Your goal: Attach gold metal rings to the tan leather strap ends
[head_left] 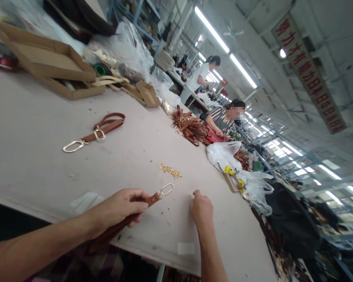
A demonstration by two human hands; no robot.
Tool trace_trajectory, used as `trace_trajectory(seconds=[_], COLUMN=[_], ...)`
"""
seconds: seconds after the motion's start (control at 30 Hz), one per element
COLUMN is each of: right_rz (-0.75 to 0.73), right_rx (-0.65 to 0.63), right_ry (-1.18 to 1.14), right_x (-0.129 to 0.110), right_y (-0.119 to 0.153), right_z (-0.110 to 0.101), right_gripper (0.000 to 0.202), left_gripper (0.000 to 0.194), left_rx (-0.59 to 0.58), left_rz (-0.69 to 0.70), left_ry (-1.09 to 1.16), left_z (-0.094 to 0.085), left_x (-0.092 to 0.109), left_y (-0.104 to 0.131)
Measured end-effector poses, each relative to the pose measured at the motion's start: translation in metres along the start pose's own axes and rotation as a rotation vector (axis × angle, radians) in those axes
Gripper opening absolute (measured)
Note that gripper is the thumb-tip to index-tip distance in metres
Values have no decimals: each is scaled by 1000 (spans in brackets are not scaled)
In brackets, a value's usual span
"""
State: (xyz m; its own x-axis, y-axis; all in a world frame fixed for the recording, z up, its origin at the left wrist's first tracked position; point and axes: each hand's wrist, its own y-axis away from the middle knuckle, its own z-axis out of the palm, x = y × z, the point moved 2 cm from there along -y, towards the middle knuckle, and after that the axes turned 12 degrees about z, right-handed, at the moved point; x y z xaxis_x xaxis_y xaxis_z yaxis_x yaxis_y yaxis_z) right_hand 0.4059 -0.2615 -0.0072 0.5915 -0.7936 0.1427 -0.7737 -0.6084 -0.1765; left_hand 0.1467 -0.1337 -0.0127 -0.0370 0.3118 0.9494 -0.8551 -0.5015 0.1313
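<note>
My left hand [126, 207] pinches a brown leather strap [154, 199] near its end, thumb on top. From that end sticks out a gold oval ring [167, 185]; the strap's other part runs back under my wrist toward the table edge. To the right, my right hand [201, 208] rests low over the table with its fingers curled in. Whatever its fingertips may hold is hidden. Just beyond both hands lies a small pile of gold metal pieces [170, 170]. Farther left lies a brown leather wrist strap [106, 127] with gold rings, looped on itself.
A cardboard box [53, 58] stands at the far left beside plastic bags [132, 47]. A heap of brown straps [191, 125] lies at the far edge, near a seated co-worker [222, 119]. White plastic bags [223, 154] and a black bag [291, 211] line the right edge.
</note>
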Motion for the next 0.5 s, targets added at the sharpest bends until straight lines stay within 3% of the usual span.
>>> trace_trajectory(seconds=[0.13,0.3,0.5], right_rz=[-23,-37,-1], right_rx=[-5,-60,-258], right_ry=[-53,-304,-1364], right_x=[3,1,-56], right_y=[-3,9,72], right_z=[3,0,-23], right_gripper=[28,21,27], left_gripper=[38,34,27], left_rx=[38,80,110], left_rz=[20,23,148], left_ry=[-11,-22,-165], left_z=[-2,-1,0], left_x=[4,7,2], left_y=[0,5,2])
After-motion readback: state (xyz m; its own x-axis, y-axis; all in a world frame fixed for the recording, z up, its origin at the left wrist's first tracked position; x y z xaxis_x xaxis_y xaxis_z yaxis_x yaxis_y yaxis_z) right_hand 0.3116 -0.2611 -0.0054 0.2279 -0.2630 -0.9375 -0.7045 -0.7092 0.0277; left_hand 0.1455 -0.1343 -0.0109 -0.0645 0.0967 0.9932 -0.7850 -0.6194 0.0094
